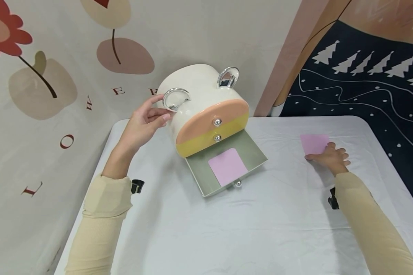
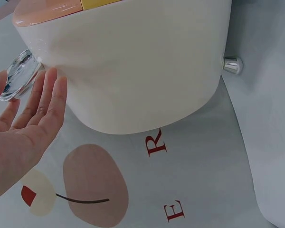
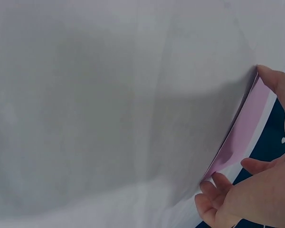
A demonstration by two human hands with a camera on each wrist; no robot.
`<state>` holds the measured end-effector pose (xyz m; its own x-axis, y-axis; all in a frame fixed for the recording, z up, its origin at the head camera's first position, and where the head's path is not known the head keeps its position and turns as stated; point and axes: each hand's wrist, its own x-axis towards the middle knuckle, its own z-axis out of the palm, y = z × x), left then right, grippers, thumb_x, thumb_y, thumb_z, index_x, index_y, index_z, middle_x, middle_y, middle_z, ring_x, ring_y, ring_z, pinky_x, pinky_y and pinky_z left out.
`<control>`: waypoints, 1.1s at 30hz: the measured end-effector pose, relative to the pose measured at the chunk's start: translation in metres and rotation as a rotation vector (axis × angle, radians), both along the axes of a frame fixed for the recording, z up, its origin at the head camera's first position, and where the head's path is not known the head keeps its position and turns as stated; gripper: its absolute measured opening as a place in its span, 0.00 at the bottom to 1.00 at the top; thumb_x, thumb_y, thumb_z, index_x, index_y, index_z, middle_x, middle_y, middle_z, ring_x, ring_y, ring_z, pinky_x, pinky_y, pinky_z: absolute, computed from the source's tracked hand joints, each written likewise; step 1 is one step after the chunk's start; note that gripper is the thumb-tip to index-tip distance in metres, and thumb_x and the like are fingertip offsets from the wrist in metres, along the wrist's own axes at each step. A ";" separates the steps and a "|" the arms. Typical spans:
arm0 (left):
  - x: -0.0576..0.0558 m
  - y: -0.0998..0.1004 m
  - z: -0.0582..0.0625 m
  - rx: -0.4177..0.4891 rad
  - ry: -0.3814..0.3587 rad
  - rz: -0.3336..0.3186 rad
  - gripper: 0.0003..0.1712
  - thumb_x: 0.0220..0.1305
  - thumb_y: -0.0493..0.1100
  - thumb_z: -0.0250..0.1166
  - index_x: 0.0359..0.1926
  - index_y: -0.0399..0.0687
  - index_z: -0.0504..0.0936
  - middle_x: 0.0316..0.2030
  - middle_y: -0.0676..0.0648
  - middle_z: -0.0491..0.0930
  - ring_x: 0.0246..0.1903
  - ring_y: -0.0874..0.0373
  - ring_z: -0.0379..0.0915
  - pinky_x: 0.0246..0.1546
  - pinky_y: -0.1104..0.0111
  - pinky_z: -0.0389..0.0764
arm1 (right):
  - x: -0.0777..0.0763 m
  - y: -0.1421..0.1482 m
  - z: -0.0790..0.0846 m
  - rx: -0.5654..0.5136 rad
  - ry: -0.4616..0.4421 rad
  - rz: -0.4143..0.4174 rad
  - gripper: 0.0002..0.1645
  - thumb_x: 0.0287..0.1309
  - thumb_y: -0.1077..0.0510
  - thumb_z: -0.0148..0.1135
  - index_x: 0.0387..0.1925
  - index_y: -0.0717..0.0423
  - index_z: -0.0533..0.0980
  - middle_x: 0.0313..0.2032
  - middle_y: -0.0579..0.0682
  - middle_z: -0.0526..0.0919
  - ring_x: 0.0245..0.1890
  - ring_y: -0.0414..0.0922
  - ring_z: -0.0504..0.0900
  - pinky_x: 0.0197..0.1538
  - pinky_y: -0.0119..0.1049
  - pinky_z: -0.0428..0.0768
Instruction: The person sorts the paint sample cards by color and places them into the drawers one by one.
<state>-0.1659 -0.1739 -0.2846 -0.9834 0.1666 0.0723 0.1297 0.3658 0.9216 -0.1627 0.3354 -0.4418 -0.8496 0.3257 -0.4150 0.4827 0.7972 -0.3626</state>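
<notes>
A white rounded box [image 1: 192, 88] with shiny silver ears and three stacked drawers stands at the back of the table. Its bottom green drawer [image 1: 202, 173] is pulled out, and one pink paper square [image 1: 228, 167] lies in it. My left hand [image 1: 142, 124] is at the box's left silver ear [image 1: 176, 100]; in the left wrist view its fingers [image 2: 47, 95] lie straight against the white side. On the right, my right hand [image 1: 330, 157] holds another pink paper square [image 1: 313, 143] by its near edge, thumb at one corner and fingertips at the other.
A white cloth [image 1: 261, 229] covers the table. Behind stands a printed curtain [image 1: 192, 30] with flowers and letters; a dark one with white trees [image 1: 382, 91] hangs at the right. Silver knobs [image 1: 238, 183] stick out from the drawer fronts.
</notes>
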 end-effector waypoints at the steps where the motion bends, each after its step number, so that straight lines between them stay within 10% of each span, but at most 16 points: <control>1: 0.000 0.000 0.000 -0.001 0.000 0.000 0.30 0.63 0.36 0.58 0.65 0.50 0.61 0.48 0.37 0.76 0.42 0.61 0.75 0.46 0.70 0.76 | 0.000 0.001 0.000 -0.003 0.001 0.000 0.62 0.45 0.42 0.63 0.61 0.80 0.41 0.50 0.84 0.47 0.51 0.75 0.47 0.50 0.69 0.51; 14: -0.001 0.002 -0.002 -0.009 0.001 -0.010 0.30 0.63 0.36 0.58 0.65 0.50 0.61 0.48 0.37 0.76 0.43 0.59 0.75 0.46 0.69 0.76 | 0.010 -0.005 0.002 -0.007 0.046 0.055 0.69 0.39 0.39 0.69 0.60 0.81 0.40 0.47 0.84 0.48 0.48 0.73 0.50 0.44 0.65 0.62; 33: 0.000 0.000 0.000 0.013 0.000 -0.005 0.30 0.63 0.36 0.58 0.65 0.51 0.61 0.46 0.40 0.78 0.41 0.62 0.75 0.44 0.72 0.76 | 0.036 -0.121 0.077 -0.040 0.515 0.285 0.57 0.25 0.54 0.78 0.55 0.77 0.58 0.46 0.78 0.58 0.49 0.69 0.56 0.45 0.61 0.58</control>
